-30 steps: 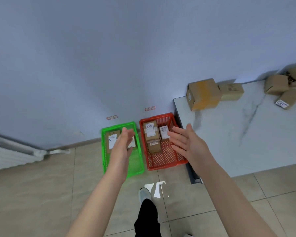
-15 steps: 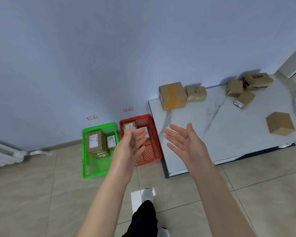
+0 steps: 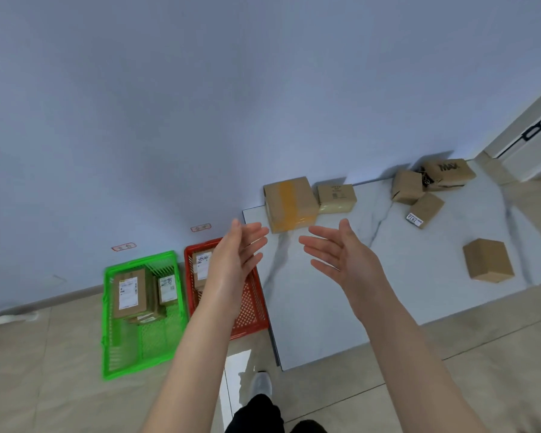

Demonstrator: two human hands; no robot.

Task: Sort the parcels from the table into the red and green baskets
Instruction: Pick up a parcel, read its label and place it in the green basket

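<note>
A beige tiled floor (image 3: 44, 385) lay under the scene, with a grey shoe (image 3: 260, 384) and a black trouser leg (image 3: 256, 414) at the near edge. Both bare forearms reached forward from there. The left hand (image 3: 235, 260) was held above the red basket (image 3: 251, 310), palm turned inward, fingers straight and slightly spread, holding nothing. The right hand (image 3: 344, 260) was raised over the near left part of the white marble-patterned table (image 3: 319, 323), palm up and inward, fingers spread wide, also holding nothing. The two palms faced each other with a gap between them.

The green basket (image 3: 107, 307) stood on the floor left of the red one, the two just beside each other, and the red one just beside the table's left edge. The green basket held a larger labelled parcel (image 3: 128, 292), a smaller labelled parcel (image 3: 168, 289) and others beneath. In the red basket a white-labelled parcel (image 3: 202, 265) showed past the left wrist.

On the table, a plain cardboard parcel (image 3: 487, 260) sat alone near the right front. Farther back, a large parcel with yellow tape (image 3: 289, 203) stood at the left rear corner, touching a small printed parcel (image 3: 336, 196). At the right rear were three more: a parcel with a white sticker (image 3: 425, 210), a tilted plain parcel (image 3: 407, 186) and a parcel marked MAX (image 3: 448, 173).

Behind all rose a pale blue wall (image 3: 200, 89) with two small red-edged tags (image 3: 124, 246) above the baskets, and a white door (image 3: 531, 135) at far right.
</note>
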